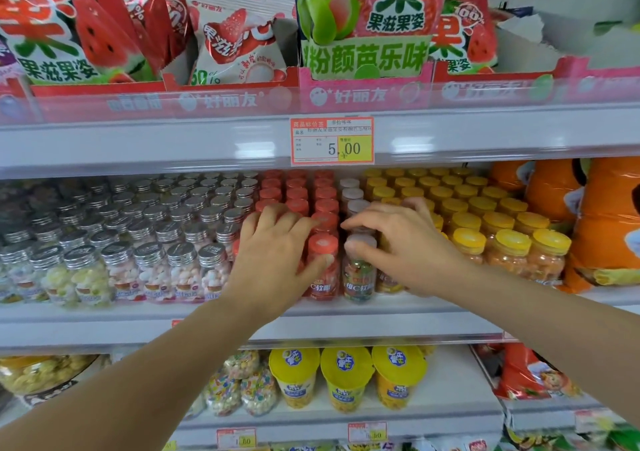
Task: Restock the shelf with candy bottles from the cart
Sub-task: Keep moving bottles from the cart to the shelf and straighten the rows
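On the shelf [86, 326], the left hand [277, 253] lies flat across red-capped bottles [297, 192], grip slack. The right hand [405, 243] pinches a white-capped bottle [360, 276].

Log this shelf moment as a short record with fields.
left hand: rests on red-capped clear plastic candy bottles, thumb against the front one
right hand: grips pale-capped clear plastic candy bottle
neighbours: silver-capped bottles to the left, yellow-capped bottles to the right
shelf: white metal shelf, middle tier
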